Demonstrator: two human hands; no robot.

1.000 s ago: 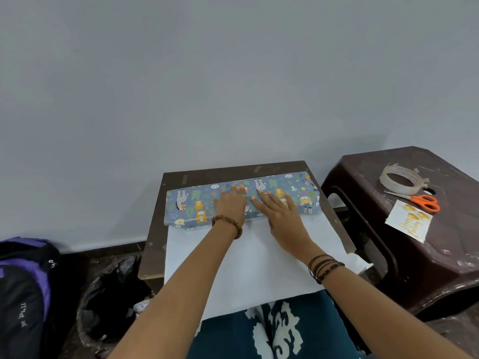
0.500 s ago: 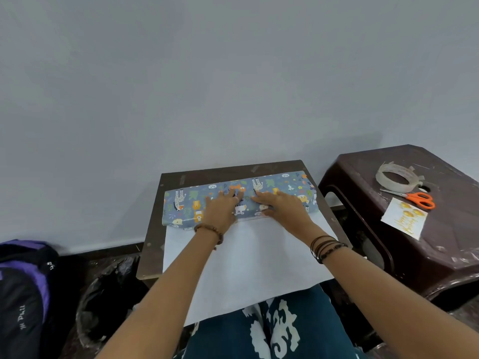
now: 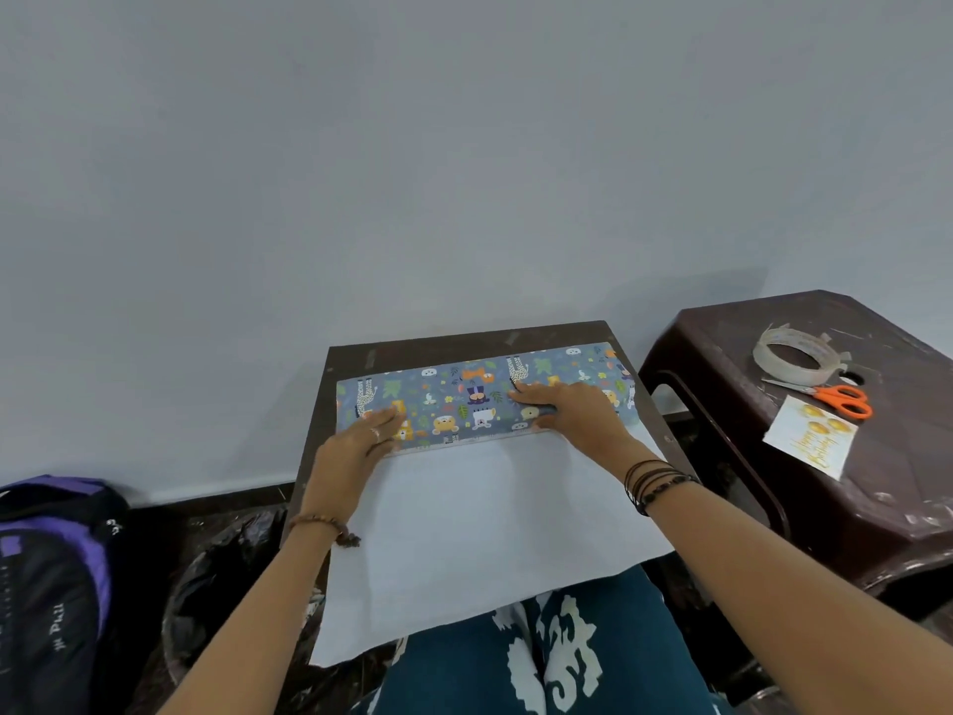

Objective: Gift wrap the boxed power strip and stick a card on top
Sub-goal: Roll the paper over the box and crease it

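1. Your boxed power strip [image 3: 479, 399] lies along the far edge of the small counter [image 3: 350, 356], with the patterned side of the wrapping paper already folded over it, so the box itself is hidden
2. Your left hand [image 3: 356, 446] rests flat and open, fingers spread, on the near left part of the covered box; it grips nothing and seems placed to pin the fold down so the paper cannot spring back
3. Your right hand [image 3: 572, 412] also lies open, palm down, on the right half, with the fingertips pointing left along the top, most likely to smooth the paper tight against the box
4. The white back of the wrapping paper [image 3: 490, 528] runs from the box toward you and hangs over the near counter edge onto your lap, leaving plenty to roll the box into
5. On the brown stool [image 3: 887, 513] to your right wait the tape roll [image 3: 794, 361], the orange scissors [image 3: 843, 399] and the birthday card [image 3: 810, 442], well apart from the box but within reach
6. By my judgement you are early in the wrap: no tape is visible on the paper yet, and the card is still unstuck
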